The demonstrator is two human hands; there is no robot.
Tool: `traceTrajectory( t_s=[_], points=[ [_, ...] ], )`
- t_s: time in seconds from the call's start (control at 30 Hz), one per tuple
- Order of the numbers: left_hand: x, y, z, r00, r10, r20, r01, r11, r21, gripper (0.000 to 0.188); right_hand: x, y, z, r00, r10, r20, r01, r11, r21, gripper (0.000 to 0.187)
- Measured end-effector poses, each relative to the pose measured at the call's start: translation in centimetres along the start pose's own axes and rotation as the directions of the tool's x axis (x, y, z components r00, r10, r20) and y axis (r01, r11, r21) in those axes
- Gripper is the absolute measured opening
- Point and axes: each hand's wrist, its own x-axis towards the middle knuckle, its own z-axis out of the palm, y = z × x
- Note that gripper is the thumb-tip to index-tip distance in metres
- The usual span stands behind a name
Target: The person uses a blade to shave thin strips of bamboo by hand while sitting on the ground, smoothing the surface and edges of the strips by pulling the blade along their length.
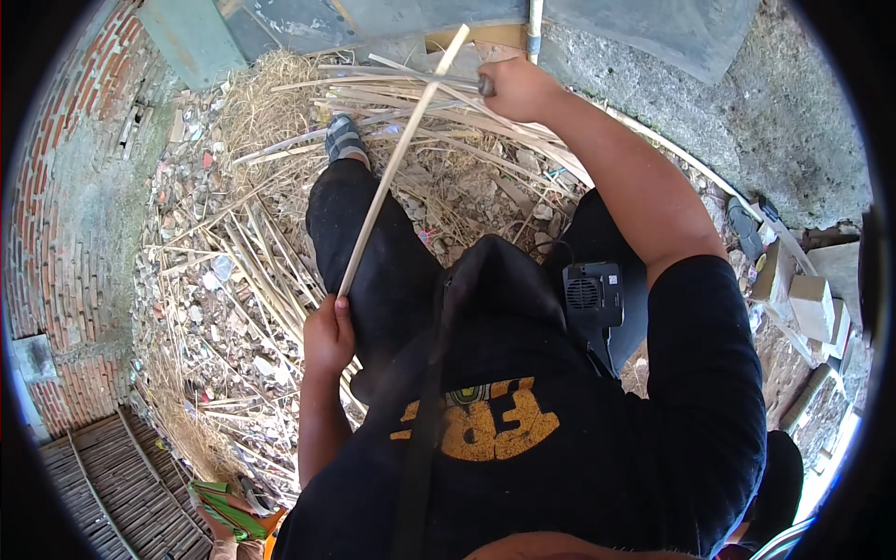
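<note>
Noted nearest: black shirt (616,467). Beyond it, found pale strip (390,185), pinched in closed fingers of left hand (329,338); farther beyond, dark handle (486,86) clenched in right hand (525,91). Probably mid-trimming (contact unclear); calls for steadying pale strip.

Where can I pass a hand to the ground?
Likely between the legs, right of the held strip, over rough rubble; strips border it ahead. Crowded: under the right hand and left of the left leg.
</note>
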Motion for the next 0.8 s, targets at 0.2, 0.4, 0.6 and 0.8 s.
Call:
traceTrajectory(
  t_s=[0.2, 0.4, 0.6, 0.8],
  points=[
    [-0.3, 0.2, -1.0, 0.999, -0.008, 0.036, 0.007, 0.999, 0.037, 0.040, -0.4, -1.2, 0.1, 0.991, -0.022, 0.133, 0.018, 0.999, 0.036, 0.024],
    [0.2, -0.1, -0.9, 0.998, 0.033, 0.048, -0.033, 0.999, 0.000, 0.041, 0.7, 1.8, 0.9, 0.994, 0.066, 0.085, -0.066, 0.998, 0.002, 0.027],
    [0.0, -1.0, -0.9, 0.999, 0.001, 0.051, 0.007, 0.990, -0.142, 0.046, 0.3, 0.6, 0.0, 0.995, 0.064, 0.073, -0.064, 0.998, 0.000, 0.027],
    [0.0, -1.3, -0.5, 0.998, 0.019, 0.066, -0.007, 0.984, -0.178, 0.047, -0.7, -2.8, -1.4, 0.983, -0.027, 0.180, 0.030, 0.999, -0.017, 0.027]
  ],
)
